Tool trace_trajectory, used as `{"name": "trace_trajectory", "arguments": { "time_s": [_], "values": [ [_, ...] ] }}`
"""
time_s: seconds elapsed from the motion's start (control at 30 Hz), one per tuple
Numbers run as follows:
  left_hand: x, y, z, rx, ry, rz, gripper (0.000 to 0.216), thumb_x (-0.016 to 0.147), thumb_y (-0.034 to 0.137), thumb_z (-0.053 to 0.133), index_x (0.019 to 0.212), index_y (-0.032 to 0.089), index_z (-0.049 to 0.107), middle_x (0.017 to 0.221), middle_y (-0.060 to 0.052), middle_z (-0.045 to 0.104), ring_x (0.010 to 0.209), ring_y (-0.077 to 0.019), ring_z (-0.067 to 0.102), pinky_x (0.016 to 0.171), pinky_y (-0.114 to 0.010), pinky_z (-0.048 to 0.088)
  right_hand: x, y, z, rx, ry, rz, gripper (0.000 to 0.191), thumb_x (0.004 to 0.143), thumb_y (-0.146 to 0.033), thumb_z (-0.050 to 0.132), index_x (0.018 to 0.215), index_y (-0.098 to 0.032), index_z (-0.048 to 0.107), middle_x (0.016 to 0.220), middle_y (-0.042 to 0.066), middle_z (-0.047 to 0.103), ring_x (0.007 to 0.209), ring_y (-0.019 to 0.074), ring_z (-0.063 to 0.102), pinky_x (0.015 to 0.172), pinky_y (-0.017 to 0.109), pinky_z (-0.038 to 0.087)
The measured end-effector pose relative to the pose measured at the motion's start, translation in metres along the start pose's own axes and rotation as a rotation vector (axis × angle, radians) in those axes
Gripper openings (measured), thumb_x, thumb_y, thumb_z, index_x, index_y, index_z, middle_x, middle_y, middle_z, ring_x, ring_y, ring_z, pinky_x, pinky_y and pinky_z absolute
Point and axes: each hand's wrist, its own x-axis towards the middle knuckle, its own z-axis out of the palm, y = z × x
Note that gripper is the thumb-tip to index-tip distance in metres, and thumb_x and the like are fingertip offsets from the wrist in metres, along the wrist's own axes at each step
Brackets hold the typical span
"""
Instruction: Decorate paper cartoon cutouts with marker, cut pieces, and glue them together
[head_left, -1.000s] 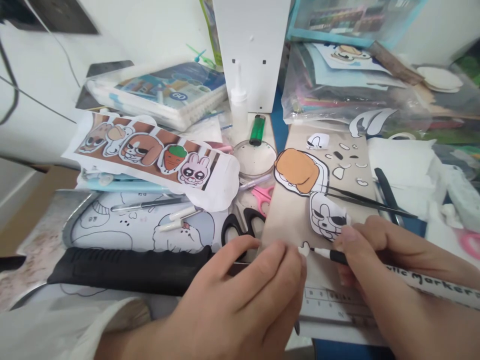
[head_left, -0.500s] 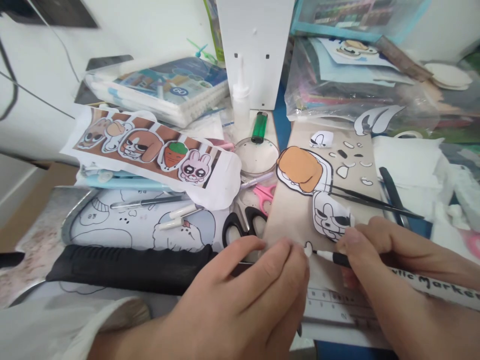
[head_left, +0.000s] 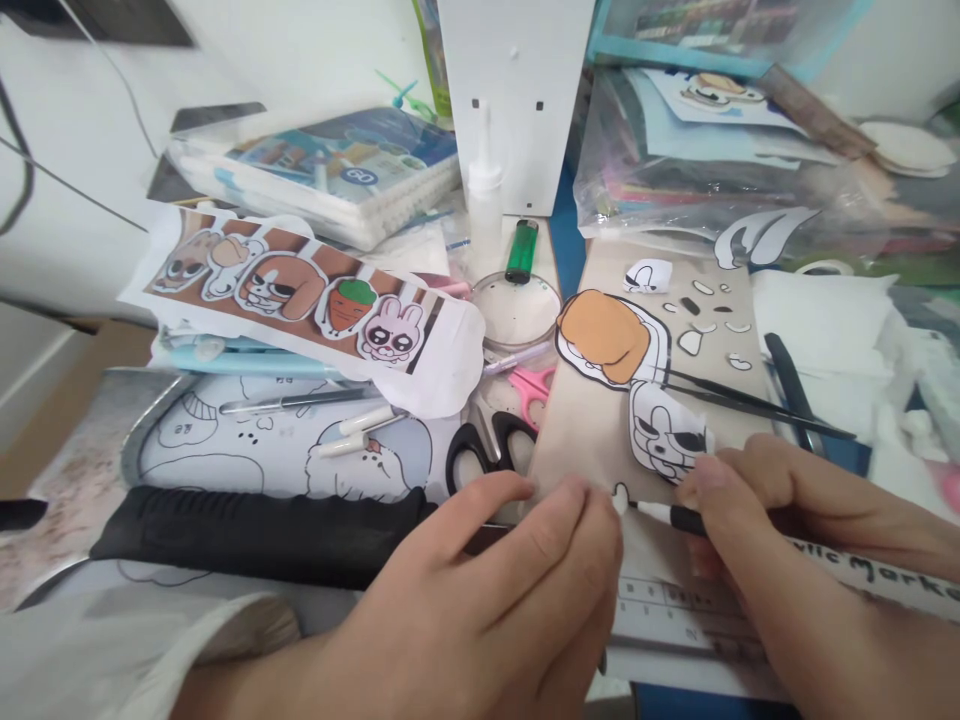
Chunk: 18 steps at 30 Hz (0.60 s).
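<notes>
From the head camera, the right hand [head_left: 780,530] came in from four o'clock, its fingers pinched around a white marker [head_left: 787,545] whose thin tip touched a small white cutout [head_left: 620,496] lying on the brown sheet [head_left: 585,440] low in the middle of the view. The left hand [head_left: 495,600], entering from six o'clock, lay flat with loosely spread fingers, gripping nothing, its fingertips pressing the brown sheet just at nine o'clock of the small cutout. At twelve o'clock of the marker's tip sat a black-and-white face cutout [head_left: 666,432], touched by the right thumb. Beyond it lay an orange cutout [head_left: 604,335] with black tweezers [head_left: 757,405] running off toward three o'clock. At ten o'clock of the left hand lay black scissors [head_left: 484,450], pink scissors [head_left: 534,382] and a strip of printed cartoon animals [head_left: 300,295]. A green lighter [head_left: 521,250] stood farther up at twelve o'clock.
</notes>
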Motion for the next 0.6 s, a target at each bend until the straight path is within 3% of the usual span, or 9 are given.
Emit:
{"name": "trace_trajectory", "arguments": {
  "time_s": [0.43,0.6],
  "values": [
    [-0.0025,-0.001,0.0018,-0.02,0.045,0.033,0.024,0.094,0.018,0.046,0.105,0.024,0.067,0.122,0.001,0.064,0.114,-0.0171,0.053,0.092,-0.032,0.045,-0.0005,-0.0005,0.003,0.011,0.011,0.022,0.026,0.076,-0.038,0.06,0.056,-0.022,0.059,0.046,-0.004,0.054,0.035,0.0108,0.04,0.035,0.023,0.031],
    [-0.0025,0.0036,0.0035,-0.02,0.038,-0.013,0.028,0.097,0.022,0.042,0.11,0.022,0.066,0.122,0.001,0.063,0.112,-0.0165,0.053,0.095,-0.032,0.044,-0.0002,-0.0008,0.0001,0.013,0.049,0.088,0.035,0.077,-0.036,0.059,0.048,-0.021,0.047,0.042,-0.004,0.044,0.038,0.0092,0.037,0.035,0.02,0.027]
  ]
}}
